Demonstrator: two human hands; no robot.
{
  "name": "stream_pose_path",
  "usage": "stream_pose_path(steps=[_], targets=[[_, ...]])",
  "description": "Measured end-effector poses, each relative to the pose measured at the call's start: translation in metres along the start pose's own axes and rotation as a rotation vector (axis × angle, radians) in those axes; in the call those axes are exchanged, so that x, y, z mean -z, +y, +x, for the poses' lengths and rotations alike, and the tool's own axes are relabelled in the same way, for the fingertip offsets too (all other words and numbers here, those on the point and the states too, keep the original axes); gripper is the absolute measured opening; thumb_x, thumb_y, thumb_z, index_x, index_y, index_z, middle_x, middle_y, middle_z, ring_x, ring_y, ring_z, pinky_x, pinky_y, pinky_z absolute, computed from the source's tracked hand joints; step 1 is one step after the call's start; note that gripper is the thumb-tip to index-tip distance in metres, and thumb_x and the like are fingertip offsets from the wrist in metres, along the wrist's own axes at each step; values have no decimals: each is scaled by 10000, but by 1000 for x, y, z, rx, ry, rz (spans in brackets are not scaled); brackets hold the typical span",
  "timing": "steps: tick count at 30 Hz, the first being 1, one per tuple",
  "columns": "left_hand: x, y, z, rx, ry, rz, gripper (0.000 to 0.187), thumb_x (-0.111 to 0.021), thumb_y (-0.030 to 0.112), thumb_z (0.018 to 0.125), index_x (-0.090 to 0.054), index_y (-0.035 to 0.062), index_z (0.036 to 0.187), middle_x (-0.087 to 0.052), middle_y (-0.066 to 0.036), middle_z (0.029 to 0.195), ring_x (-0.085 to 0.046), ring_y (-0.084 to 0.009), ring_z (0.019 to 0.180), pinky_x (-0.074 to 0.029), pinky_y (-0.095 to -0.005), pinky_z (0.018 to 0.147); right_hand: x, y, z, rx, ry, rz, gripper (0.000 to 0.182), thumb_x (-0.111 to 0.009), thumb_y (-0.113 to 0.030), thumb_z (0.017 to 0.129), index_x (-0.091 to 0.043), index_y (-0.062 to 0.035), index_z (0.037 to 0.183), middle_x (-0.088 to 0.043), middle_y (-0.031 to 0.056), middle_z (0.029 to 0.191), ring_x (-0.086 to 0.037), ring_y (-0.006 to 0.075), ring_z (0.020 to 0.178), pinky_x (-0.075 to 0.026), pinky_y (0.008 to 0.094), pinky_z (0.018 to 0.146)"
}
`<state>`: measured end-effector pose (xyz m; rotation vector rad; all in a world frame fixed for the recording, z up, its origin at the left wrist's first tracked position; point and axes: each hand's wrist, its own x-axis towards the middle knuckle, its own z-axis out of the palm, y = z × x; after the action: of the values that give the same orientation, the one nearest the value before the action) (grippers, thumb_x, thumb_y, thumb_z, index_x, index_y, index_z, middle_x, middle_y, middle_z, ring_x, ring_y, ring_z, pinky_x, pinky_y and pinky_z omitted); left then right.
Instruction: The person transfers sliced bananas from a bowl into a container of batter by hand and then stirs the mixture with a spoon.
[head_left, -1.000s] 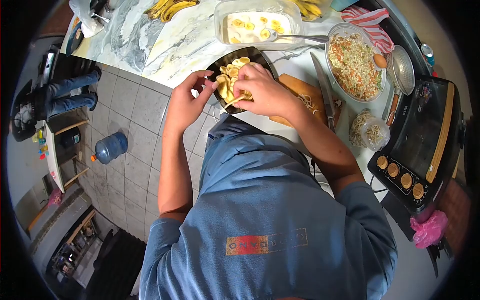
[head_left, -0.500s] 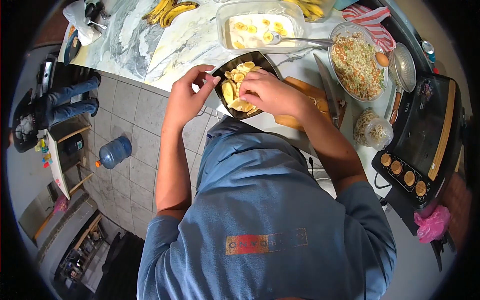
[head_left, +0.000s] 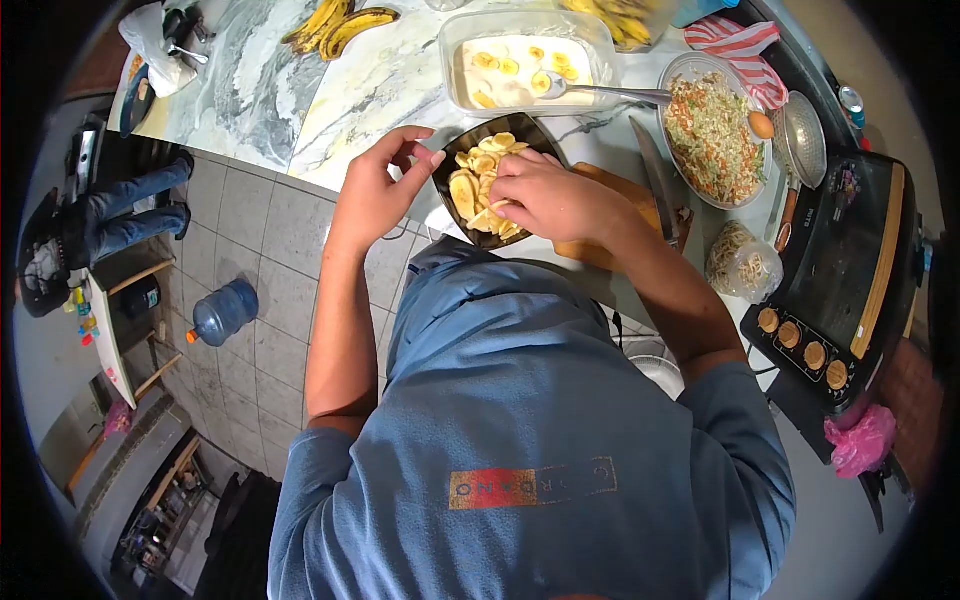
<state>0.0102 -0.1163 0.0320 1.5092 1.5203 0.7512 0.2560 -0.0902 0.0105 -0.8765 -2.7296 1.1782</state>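
banana slices (head_left: 465, 190) heaped in dark angular bowl (head_left: 537, 130) at near edge of marble counter (head_left: 390, 100). heap's long axis runs near-to-far; slices point mixed ways, several cut faces up. right hand (head_left: 555, 197): fingers in heap, can't tell if gripping a slice. left hand (head_left: 378, 185): unclenched, thumb and fingers parted, just beside bowl's left rim.
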Motion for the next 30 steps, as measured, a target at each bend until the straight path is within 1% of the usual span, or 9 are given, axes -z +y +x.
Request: stream_pose_path(steps=[5,10,17,19,20,22,26,28,30], targets=[[0,1,1,-6,-1,1,284,-704,115,878,-637,18,1136,-619,18,847,-529,-58,751,-439,-220,679,11,-2,2,-1,-23,46,160,-575,-215,907,-608,-76,980,-579,117,1036,-516,315,1072,-391,437,955],[-2,3,3,-3,-8,14,285,-704,118,879,-637,17,1137,-620,21,839,-526,-55,752,-439,-219,682,17,2,-3,-5,56,114,134,-573,-174,921,-573,-42,948,-616,125,833,-590,315,825,-463,413,769],[-3,5,6,-39,-26,2,283,-700,125,884,-637,18,1138,-621,22,841,-524,-54,751,-437,-218,683,32,-1,-6,-124,91,169,148,-577,-165,929,-568,-23,969,-618,138,814,-590,307,754,-472,396,704],[-2,5,6,-36,-27,4,283,-703,128,882,-639,20,1135,-625,20,845,-527,-55,755,-437,-217,683,34,2,-9,-115,165,261,134,-568,-138,944,-574,-14,996,-613,104,799,-592,204,765,-472,336,700],[-2,6,6,-38,-29,5,283,-703,128,882,-639,20,1135,-625,20,845,-527,-55,755,-437,-217,683,37,3,-9,-116,168,260,134,-568,-138,944,-574,-14,996,-613,104,799,-592,204,765,-472,336,700],[0,8,5,-9,-30,14,281,-708,127,875,-642,24,1129,-630,16,848,-528,-56,755,-435,-222,679,45,2,-10,-232,126,459,131,-551,-111,962,-570,-2,1033,-607,52,837,-574,100,816,-470,268,719],[-3,9,8,-1,-61,24,310,-713,122,868,-628,16,1146,-643,9,867,-559,-68,808,-452,-236,752,42,18,-6,-105,299,598,165,-560,-132,956,-584,1,1050,-659,70,870,-622,127,826,-490,268,749],[-12,11,9,-144,-103,-149,435,-725,104,851,-556,14,1242,-667,-19,920,-592,-95,898,-454,-263,857,49,10,-6,-106,322,636,159,-553,-121,961,-578,7,1054,-656,63,884,-619,116,836,-488,259,750],[-20,20,7,-115,-115,-237,508,-732,90,841,-505,19,1289,-675,-42,952,-596,-110,941,-448,-279,896,56,1,-4,-106,346,675,154,-547,-109,966,-571,12,1057,-653,56,899,-615,104,846,-485,250,752]])
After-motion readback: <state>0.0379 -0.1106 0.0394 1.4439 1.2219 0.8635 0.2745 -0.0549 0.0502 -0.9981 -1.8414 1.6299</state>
